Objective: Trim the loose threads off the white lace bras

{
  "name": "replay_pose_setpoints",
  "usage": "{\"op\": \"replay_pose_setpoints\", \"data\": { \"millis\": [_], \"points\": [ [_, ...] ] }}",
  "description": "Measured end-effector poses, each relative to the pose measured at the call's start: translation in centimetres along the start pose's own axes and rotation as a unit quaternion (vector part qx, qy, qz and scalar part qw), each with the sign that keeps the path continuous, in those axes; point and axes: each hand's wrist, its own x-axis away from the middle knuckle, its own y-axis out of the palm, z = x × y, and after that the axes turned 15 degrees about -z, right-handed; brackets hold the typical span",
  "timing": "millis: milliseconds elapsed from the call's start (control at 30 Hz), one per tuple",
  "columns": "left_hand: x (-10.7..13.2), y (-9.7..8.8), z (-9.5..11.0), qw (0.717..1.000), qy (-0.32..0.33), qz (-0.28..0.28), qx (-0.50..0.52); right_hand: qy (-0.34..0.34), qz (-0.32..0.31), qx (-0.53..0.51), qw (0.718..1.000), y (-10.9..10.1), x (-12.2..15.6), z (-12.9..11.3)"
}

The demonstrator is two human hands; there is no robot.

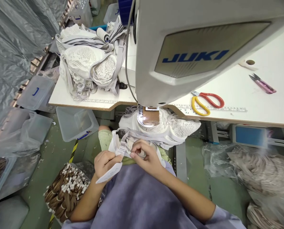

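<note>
Seen from above, a person sits at a Juki sewing machine (192,51), both hands low in the lap, close together. The left hand (106,163) is curled shut around a white bra strap (120,147) and a loose white fabric tab. The right hand (147,156) pinches the same strap between thumb and fingertips. The strap runs crosswise from hand to hand, about equally near to each. It rises forward to the white lace bra (177,127), which drapes off the worktop (251,105) edge just beyond the hands, under the machine head. Red-and-yellow scissors (207,101) lie further right, and a pile of lace bras (89,66) sits far left.
</note>
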Motion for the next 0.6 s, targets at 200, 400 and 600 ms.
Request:
{"op": "replay_pose_setpoints", "data": {
  "millis": [200, 400, 600],
  "points": [
    [-0.4, 0.2, 0.6, 0.999, -0.031, -0.029, -0.022, 0.092, -0.125, -0.233, 0.96, 1.2, 0.1, -0.3],
    [0.0, 0.9, 1.1, 0.999, -0.026, -0.034, -0.007, 0.141, -0.092, -0.316, 0.934, 1.2, -0.7, -0.7],
    [2.1, 5.3, 0.4, 0.991, -0.094, 0.098, -0.003, 0.116, 0.025, -0.397, 0.91, 0.4, -0.1, -1.6]
  ]
}}
